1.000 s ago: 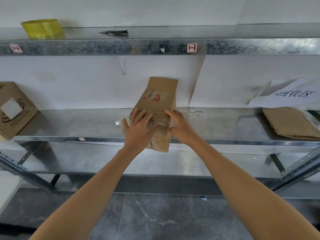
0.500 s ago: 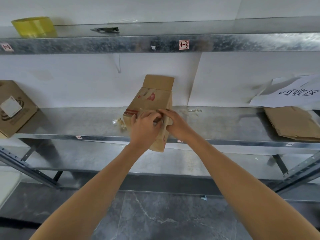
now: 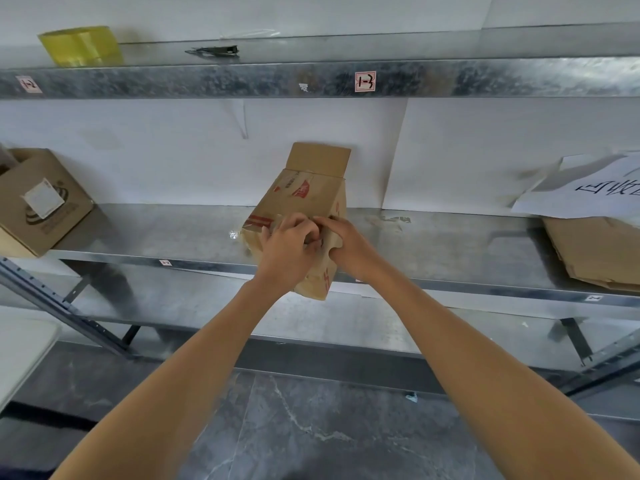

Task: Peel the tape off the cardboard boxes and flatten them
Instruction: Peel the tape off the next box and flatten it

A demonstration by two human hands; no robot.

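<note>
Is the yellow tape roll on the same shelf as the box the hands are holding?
No, the yellow tape roll sits on the top shelf, while the box rests one shelf lower.

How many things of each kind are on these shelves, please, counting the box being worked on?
Unflattened cardboard boxes: 2 (held box, left box)
Flattened cardboard: 1
Yellow tape roll: 1
Dark tool: 1
White paper sign: 1
Total: 6
</note>
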